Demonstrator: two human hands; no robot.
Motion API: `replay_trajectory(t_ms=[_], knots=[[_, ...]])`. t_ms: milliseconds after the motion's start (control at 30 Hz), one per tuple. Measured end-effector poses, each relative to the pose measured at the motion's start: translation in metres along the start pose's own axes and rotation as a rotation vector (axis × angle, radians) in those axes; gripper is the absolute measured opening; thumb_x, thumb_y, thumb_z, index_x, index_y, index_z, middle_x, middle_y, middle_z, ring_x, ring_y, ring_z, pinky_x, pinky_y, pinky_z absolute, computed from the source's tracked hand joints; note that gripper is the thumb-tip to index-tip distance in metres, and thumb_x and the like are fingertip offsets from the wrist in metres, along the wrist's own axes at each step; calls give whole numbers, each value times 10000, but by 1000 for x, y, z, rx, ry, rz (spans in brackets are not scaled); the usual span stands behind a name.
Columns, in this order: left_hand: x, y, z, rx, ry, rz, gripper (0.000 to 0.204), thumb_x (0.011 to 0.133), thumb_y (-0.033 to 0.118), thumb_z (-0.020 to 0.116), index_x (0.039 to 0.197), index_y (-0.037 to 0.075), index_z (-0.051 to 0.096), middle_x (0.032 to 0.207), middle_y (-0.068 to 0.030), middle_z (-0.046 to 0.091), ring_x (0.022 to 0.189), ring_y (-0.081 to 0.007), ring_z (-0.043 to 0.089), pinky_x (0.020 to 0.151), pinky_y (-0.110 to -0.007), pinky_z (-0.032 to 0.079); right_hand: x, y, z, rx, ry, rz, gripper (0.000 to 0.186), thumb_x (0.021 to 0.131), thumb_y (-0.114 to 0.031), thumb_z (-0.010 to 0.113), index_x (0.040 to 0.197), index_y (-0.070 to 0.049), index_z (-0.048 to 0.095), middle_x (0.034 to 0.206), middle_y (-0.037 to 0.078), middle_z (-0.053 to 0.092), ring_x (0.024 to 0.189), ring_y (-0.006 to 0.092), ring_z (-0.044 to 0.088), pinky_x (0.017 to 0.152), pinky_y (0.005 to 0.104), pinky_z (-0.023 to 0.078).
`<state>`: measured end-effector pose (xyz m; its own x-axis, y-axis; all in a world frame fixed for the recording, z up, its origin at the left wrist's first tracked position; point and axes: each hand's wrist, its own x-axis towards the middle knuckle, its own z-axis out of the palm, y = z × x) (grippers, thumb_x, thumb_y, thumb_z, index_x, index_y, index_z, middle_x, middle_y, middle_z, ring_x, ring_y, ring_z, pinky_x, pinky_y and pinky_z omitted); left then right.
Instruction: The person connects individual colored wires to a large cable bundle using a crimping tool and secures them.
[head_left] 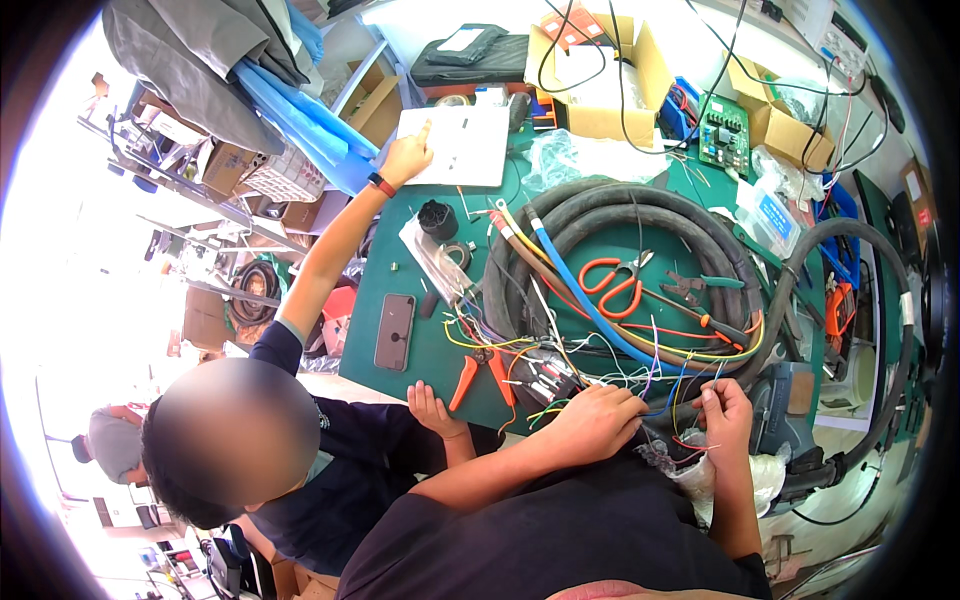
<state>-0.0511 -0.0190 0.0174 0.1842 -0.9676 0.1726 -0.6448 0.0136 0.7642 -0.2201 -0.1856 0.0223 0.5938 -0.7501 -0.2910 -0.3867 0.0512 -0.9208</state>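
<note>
My left hand (607, 418) is closed on thin coloured wires (660, 400) near the bench's front edge, fingers curled. Just right of it my right hand (724, 420) pinches a thin wire between thumb and forefinger, beside a translucent wrapped bundle (757, 485). The loose wires spread from black connectors (548, 372) below a thick coiled black cable (600, 202), across which run thicker blue, red, brown and yellow leads. Orange-handled wire strippers (465, 383) lie left of the connectors; orange scissors (598, 280) and cutters with teal handles (718, 281) lie within the coil.
A co-worker (350, 440) at my left points at a white sheet (468, 140), another hand (432, 410) on the edge of the green bench (385, 260). A phone (394, 330), black cylinder (437, 218), boxes (640, 70) and circuit board (722, 135) surround the coil. Another person (113, 445) is further back.
</note>
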Motion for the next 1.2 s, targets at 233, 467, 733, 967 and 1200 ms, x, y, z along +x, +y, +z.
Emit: replay_trajectory(t_ms=[233, 467, 733, 967, 1200], knots=[[0, 0, 1, 6, 11, 7, 171, 832, 112, 604, 981, 27, 609, 887, -119, 619, 859, -299, 602, 775, -401, 467, 0, 1, 0, 2, -2, 1, 140, 931, -176, 570, 932, -36, 575, 725, 17, 608, 573, 44, 481, 520, 194, 389], [1, -1, 1, 15, 50, 21, 198, 827, 107, 606, 1007, 25, 611, 859, -118, 620, 844, -299, 610, 760, -396, 476, -1, -2, 2, 17, 2, 4, 112, 930, -131, 566, 936, -20, 576, 722, 25, 605, 570, 44, 471, 521, 198, 384], [18, 14, -63, -328, 621, -177, 700, 888, 4, 535, 1461, -3, 134, 855, -93, 598, 756, -153, 596, 700, -284, 494, -2, 9, -3, 87, -36, -11, 96, 931, -125, 567, 952, -32, 580, 745, 38, 625, 569, 41, 494, 510, 183, 402], [30, 22, -128, -549, 915, -130, 673, 938, 30, 455, 1467, -21, 42, 938, -127, 580, 781, -116, 574, 730, -254, 483, -2, 9, -2, 61, -69, -57, 101, 928, -125, 573, 947, -26, 582, 758, 28, 622, 584, 40, 487, 533, 192, 401], [17, 28, -111, -562, 897, -120, 701, 939, 36, 460, 1485, 22, 21, 932, -135, 579, 764, -111, 563, 706, -250, 480, -6, 8, 0, 15, -88, -83, 109, 931, -122, 566, 967, -22, 586, 768, 29, 622, 597, 39, 478, 531, 192, 384]])
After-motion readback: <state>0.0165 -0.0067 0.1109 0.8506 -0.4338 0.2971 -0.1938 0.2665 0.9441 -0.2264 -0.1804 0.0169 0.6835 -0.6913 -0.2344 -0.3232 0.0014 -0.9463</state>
